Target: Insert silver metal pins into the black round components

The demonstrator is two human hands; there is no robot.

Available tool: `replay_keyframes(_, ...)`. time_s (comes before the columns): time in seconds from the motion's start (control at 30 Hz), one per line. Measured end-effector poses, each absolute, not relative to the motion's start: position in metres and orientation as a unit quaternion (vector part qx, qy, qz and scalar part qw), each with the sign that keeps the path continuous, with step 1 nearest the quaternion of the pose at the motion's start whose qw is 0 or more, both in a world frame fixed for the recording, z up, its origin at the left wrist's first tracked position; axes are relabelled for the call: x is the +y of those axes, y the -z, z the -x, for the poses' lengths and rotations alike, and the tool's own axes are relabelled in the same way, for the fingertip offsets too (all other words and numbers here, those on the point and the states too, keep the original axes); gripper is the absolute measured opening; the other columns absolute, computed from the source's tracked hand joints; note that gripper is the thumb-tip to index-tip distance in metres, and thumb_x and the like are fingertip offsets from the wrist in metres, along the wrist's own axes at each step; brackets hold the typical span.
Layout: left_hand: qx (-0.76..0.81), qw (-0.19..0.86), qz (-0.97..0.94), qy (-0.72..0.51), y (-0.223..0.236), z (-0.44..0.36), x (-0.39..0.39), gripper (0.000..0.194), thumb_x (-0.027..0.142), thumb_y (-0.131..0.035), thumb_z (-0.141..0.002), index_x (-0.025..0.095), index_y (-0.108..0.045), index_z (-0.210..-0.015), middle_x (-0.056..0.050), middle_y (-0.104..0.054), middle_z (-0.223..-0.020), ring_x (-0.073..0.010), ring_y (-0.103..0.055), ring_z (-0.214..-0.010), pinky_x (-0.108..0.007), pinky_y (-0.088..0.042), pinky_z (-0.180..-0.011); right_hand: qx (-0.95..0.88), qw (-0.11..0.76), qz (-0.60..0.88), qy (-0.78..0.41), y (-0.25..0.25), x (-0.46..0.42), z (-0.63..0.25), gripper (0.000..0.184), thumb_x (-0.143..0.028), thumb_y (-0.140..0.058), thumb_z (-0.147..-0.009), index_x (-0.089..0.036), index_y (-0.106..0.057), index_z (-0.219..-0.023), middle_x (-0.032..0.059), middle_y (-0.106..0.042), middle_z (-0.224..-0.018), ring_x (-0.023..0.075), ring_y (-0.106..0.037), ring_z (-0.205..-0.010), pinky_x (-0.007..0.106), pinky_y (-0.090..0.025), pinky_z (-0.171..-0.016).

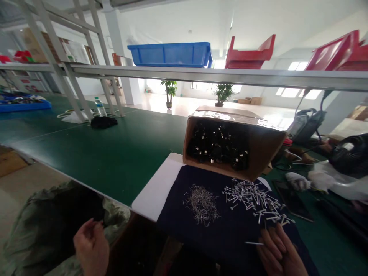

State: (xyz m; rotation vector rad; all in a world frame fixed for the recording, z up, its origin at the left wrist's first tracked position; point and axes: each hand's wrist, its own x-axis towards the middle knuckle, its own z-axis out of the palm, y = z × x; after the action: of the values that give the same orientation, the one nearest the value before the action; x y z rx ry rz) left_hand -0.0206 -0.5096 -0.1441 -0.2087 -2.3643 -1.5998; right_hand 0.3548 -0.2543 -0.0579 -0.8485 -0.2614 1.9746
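Right hand (280,253), lower right, fingers together, pinches one metal pin (254,243) on the dark cloth (230,230) that keeps the pin pile (255,197) from rolling; left hand (91,245), lower left, fingers curled, holds a bag (43,226) off the counter (115,153).

I see a long green surface (115,153) carrying a white board (156,188) with a dark cloth (227,234) over it. On the cloth lie a heap of thin pins (202,205), scattered metal studs (254,199), and a tipped cardboard box (258,147). Farther left stands a water bottle (99,106).
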Motion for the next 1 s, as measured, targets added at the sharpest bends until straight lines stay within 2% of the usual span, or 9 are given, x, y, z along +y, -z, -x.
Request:
replay_keyframes(0.1,-0.778,0.107,0.269,0.558,0.077,0.004,-0.452,0.03,0.049,-0.051,-0.09,0.024,-0.06,-0.104,-0.006,-0.069,-0.104,-0.0246,-0.067,-0.1,-0.041,-0.055,-0.097,-0.13,0.458,0.327,-0.816,0.062,-0.254,-0.354,0.06,-0.038,-0.095,-0.063,-0.019,-0.038,-0.059,-0.0108,-0.033,-0.049,0.0027,-0.024,-0.034,0.018,-0.03,-0.034)
replay_keyframes(0.17,-0.721,0.007,0.494,0.486,0.041,-0.014,-0.396,0.029,0.04,-0.044,-0.097,0.021,-0.063,-0.107,-0.009,-0.07,-0.11,-0.0228,-0.066,-0.106,-0.04,-0.054,-0.1,-0.148,0.456,0.317,-0.818,0.065,-0.254,-0.354,0.058,-0.04,-0.092,-0.068,-0.019,-0.038,-0.059,-0.0101,-0.033,-0.049,0.0029,-0.023,-0.035,0.019,-0.027,-0.034)
replay_keyframes(0.23,-0.688,-0.041,0.578,0.438,0.019,-0.028,-0.331,0.021,0.034,-0.053,-0.094,0.023,-0.068,-0.105,-0.005,-0.072,-0.113,-0.0195,-0.066,-0.109,-0.035,-0.052,-0.102,-0.162,0.456,0.303,-0.821,0.068,-0.254,-0.355,0.058,-0.042,-0.09,-0.071,-0.019,-0.039,-0.059,-0.0096,-0.034,-0.05,0.0027,-0.021,-0.036,0.019,-0.022,-0.034)
replay_keyframes(0.4,-0.705,-0.099,0.585,0.388,0.016,-0.039,-0.195,0.033,0.027,-0.069,-0.089,0.016,-0.064,-0.119,-0.011,-0.065,-0.129,-0.0288,-0.059,-0.123,-0.057,-0.044,-0.111,-0.228,0.449,0.269,-0.821,0.079,-0.254,-0.357,0.059,-0.052,-0.082,-0.08,-0.018,-0.039,-0.059,-0.0089,-0.035,-0.05,0.0018,-0.017,-0.037,0.019,-0.021,-0.037)
replay_keyframes(0.5,-0.722,-0.141,0.544,0.404,0.023,-0.037,-0.161,0.036,0.032,-0.068,-0.091,0.016,-0.062,-0.122,-0.012,-0.06,-0.136,-0.0312,-0.056,-0.127,-0.06,-0.044,-0.109,-0.27,0.431,0.26,-0.821,0.084,-0.254,-0.358,0.063,-0.059,-0.077,-0.082,-0.018,-0.036,-0.057,-0.0082,-0.035,-0.048,0.0016,-0.018,-0.037,0.018,-0.019,-0.038)
replay_keyframes(0.63,-0.696,-0.248,0.486,0.468,0.024,-0.03,-0.161,0.032,0.033,-0.067,-0.091,0.017,-0.063,-0.119,-0.012,-0.06,-0.135,-0.0296,-0.057,-0.124,-0.056,-0.049,-0.105,-0.293,0.426,0.253,-0.818,0.087,-0.254,-0.358,0.064,-0.061,-0.074,-0.084,-0.018,-0.035,-0.058,-0.0082,-0.035,-0.048,0.0011,-0.017,-0.038,0.017,-0.016,-0.039)
replay_keyframes(0.83,-0.525,-0.495,0.387,0.573,0.01,-0.04,-0.225,0.022,0.032,-0.062,-0.093,0.013,-0.068,-0.103,-0.009,-0.072,-0.104,-0.0202,-0.068,-0.096,-0.043,-0.057,-0.095,-0.393,0.432,0.288,-0.759,0.08,-0.257,-0.356,0.056,-0.064,-0.074,-0.082,-0.018,-0.047,-0.065,-0.0068,-0.039,-0.054,0.0036,-0.026,-0.041,0.017,-0.022,-0.04)
replay_keyframes(0.93,-0.44,-0.575,0.334,0.603,0.009,-0.068,-0.279,0.023,0.028,-0.064,-0.09,0.013,-0.07,-0.106,-0.009,-0.074,-0.102,-0.0179,-0.069,-0.094,-0.036,-0.054,-0.099,-0.571,0.409,0.328,-0.631,0.069,-0.271,-0.342,0.04,-0.057,-0.071,-0.087,-0.019,-0.064,-0.095,-0.0032,-0.052,-0.066,0.0083,-0.047,-0.053,0.018,-0.038,-0.049)
replay_keyframes(1.0,-0.394,-0.615,0.303,0.612,0.014,-0.094,-0.316,0.033,0.03,-0.07,-0.085,0.015,-0.07,-0.115,-0.008,-0.074,-0.104,-0.0175,-0.069,-0.094,-0.032,-0.054,-0.098,-0.696,0.406,0.306,-0.507,0.064,-0.284,-0.326,0.042,-0.052,-0.071,-0.089,-0.022,-0.062,-0.118,-0.0025,-0.058,-0.072,0.0109,-0.055,-0.058,0.019,-0.044,-0.053)
